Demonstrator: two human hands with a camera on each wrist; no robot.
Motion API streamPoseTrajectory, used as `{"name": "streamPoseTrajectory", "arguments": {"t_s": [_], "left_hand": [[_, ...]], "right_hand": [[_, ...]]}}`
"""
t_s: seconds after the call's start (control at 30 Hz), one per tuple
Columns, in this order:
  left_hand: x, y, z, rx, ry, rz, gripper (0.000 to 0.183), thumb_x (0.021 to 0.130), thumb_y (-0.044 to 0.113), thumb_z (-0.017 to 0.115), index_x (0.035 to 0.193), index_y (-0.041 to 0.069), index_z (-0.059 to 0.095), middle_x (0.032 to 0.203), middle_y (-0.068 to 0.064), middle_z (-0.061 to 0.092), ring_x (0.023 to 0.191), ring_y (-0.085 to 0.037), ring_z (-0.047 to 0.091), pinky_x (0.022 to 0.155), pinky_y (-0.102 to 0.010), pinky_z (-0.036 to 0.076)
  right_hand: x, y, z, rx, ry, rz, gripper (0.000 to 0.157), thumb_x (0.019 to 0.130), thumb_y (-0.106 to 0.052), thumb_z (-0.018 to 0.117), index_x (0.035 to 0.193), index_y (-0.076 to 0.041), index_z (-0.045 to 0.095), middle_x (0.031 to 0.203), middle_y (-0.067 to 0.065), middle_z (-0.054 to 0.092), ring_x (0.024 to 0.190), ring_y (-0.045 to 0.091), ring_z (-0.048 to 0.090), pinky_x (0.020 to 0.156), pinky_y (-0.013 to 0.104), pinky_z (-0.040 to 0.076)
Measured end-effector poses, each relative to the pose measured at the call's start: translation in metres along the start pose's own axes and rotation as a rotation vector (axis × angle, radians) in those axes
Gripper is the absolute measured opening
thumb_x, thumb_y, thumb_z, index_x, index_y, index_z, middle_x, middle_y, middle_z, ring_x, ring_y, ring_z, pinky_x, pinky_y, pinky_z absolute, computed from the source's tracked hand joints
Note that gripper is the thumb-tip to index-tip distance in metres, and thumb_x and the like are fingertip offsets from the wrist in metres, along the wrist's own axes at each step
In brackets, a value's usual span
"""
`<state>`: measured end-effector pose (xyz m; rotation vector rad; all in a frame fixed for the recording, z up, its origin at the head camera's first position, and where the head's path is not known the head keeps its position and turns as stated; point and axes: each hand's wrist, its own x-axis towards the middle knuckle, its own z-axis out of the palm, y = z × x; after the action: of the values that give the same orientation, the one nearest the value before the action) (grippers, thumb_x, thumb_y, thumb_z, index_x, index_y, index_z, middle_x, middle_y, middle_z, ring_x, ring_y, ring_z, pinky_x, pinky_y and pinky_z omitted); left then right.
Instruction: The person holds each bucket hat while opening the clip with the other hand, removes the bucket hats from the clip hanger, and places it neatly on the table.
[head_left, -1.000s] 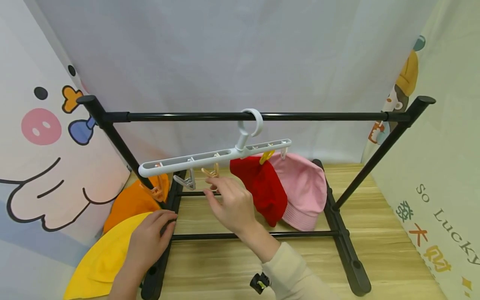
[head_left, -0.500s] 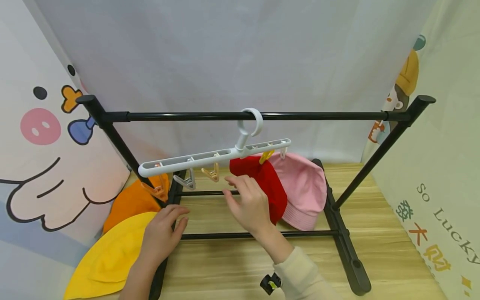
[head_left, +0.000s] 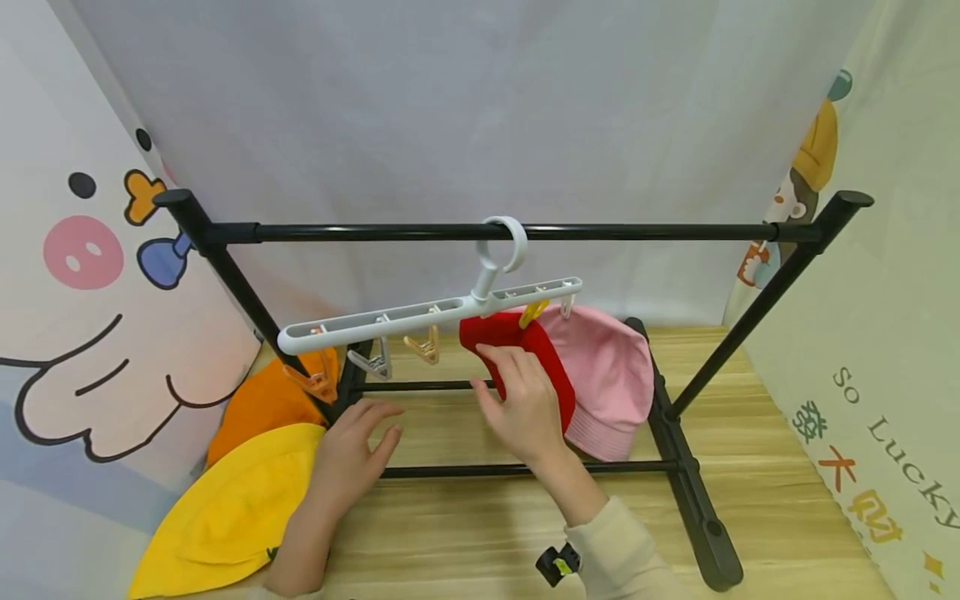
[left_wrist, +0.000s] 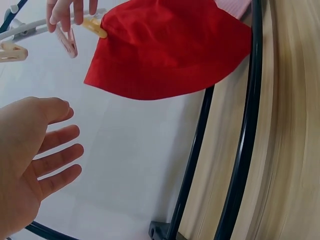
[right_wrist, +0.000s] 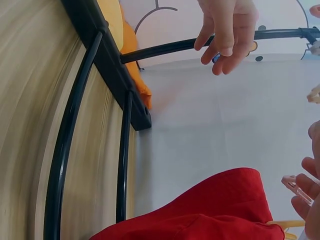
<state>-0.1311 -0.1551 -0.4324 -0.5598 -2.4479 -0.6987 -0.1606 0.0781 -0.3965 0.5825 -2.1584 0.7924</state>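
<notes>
Right hand (head_left: 525, 408) has left the beige clip (head_left: 427, 344) over the past second and now stands before the red bucket hat (left_wrist: 170, 55); the left hand (head_left: 348, 462) has shifted rightward and appears, from the head view, in front of the rack's left foot. Both hands hold nothing, thumbs and fingers parted. Contact between the right hand and the nearby pink clip (left_wrist: 69, 46) cannot be determined. Suspended by a yellow clip (head_left: 534, 313), the red bucket hat hangs from the white hanger (head_left: 446, 312) hooked over the black rack (head_left: 637, 232), beside a pink bucket hat (head_left: 607, 375). At left, a yellow bucket hat (head_left: 232, 517) partly covers an orange hat (head_left: 262, 408).
</notes>
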Motion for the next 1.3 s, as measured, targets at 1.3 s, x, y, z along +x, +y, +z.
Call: {"name": "streamPoseTrajectory", "arguments": {"t_s": [1.3], "left_hand": [[0.034, 0.033, 0.038, -0.171, -0.047, -0.024, 0.027, 0.079, 0.013, 0.071, 0.106, 0.013, 0.065, 0.106, -0.003, 0.063, 0.098, -0.020, 0.060, 0.082, -0.038, 0.050]], "right_hand": [[-0.039, 0.060, -0.012, -0.061, 0.068, 0.233, 0.056, 0.073, -0.007, 0.073, 0.124, -0.001, 0.053, 0.121, 0.015, 0.053, 0.105, 0.032, 0.051, 0.088, 0.043, 0.043]]}}
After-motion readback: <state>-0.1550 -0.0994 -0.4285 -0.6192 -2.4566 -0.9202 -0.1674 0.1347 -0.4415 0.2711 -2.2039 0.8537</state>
